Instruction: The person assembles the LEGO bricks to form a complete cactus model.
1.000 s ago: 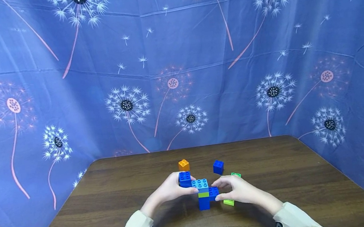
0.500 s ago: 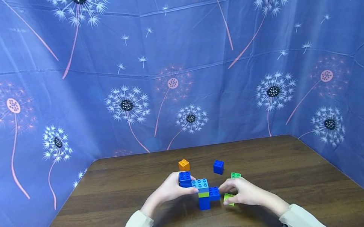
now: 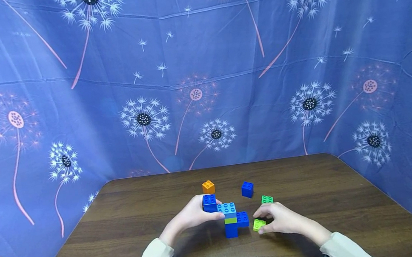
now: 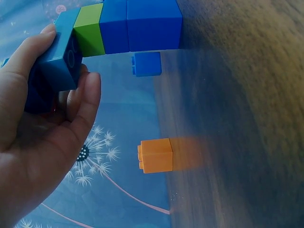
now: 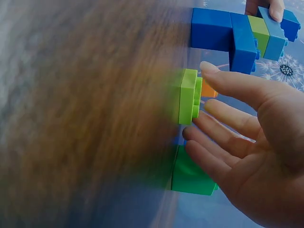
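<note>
My left hand grips a built stack of toy bricks, thumb on the light blue brick. On the stack's left end sits a dark blue brick. Below the light blue one come a lime layer, a blue brick jutting right, and a blue base brick. My right hand hovers at a loose thin lime brick on the table. Thumb and fingers are spread around it; the right wrist view shows the fingertips not closed on it.
A green brick lies just behind the right hand. Farther back on the wooden table are a blue brick and an orange brick. A blue dandelion-print cloth hangs behind and at both sides.
My right hand has let go of the jutting blue brick and moved right and toward me, to the lime brick. The left hand and the stack have stayed in place.
</note>
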